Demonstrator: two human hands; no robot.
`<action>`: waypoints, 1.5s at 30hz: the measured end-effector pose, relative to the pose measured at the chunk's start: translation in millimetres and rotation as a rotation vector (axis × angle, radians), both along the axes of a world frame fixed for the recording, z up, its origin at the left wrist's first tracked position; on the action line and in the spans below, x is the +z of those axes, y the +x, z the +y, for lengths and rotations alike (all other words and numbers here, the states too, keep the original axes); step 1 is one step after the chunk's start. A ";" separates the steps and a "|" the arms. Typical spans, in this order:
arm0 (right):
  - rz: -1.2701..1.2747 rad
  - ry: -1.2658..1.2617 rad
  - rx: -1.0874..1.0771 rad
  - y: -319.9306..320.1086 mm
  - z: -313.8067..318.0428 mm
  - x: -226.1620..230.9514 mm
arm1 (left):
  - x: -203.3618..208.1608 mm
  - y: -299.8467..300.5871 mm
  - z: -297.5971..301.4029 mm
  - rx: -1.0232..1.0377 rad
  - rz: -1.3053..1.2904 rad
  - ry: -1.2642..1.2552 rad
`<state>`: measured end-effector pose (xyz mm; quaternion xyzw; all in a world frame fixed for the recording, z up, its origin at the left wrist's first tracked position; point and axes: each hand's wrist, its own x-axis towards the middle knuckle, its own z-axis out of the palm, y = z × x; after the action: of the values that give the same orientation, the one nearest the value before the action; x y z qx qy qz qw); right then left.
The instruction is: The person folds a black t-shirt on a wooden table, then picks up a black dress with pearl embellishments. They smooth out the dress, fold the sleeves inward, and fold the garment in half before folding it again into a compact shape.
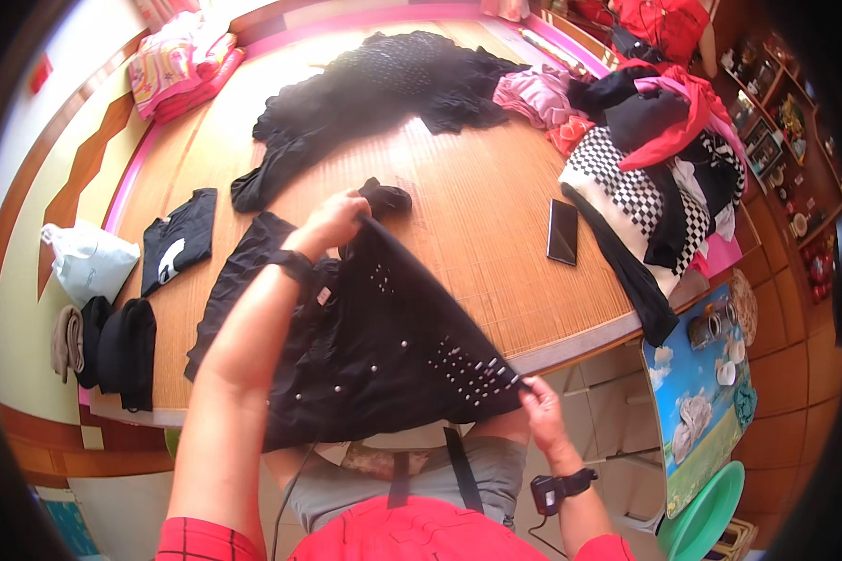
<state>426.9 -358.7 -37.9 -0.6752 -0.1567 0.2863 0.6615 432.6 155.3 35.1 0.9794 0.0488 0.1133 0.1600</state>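
Observation:
A black garment with white studs and buttons [384,346] is stretched between my two hands, over the near edge of a bed with a woven mat. My left hand [339,221] is closed on its upper part, close to a bunched black end lying on the mat. Down at the lower right corner, my right hand [543,411] pinches the garment's edge beside a patch of studs. The garment's left part rests on the mat; its lower edge hangs over my lap. Beyond it, another black garment with a speckled patch [384,75] lies spread out.
A phone [561,232] lies on the mat near a heap of mixed clothes [646,168] at the right. Folded black clothes [126,346], a folded black shirt [180,238] and a white bag [92,260] sit at the left. A low table [697,393] and green basin [706,514] stand lower right.

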 end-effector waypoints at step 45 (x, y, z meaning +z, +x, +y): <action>-1.941 0.146 -0.014 69.3 227.1 643.4 | 498.2 -479.0 -88.5 0.384 -0.611 0.021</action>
<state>496.2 -131.6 605.5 -0.5759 -0.6472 -0.4093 0.2864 -46.4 66.8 533.2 0.8748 0.1806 0.4293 0.1332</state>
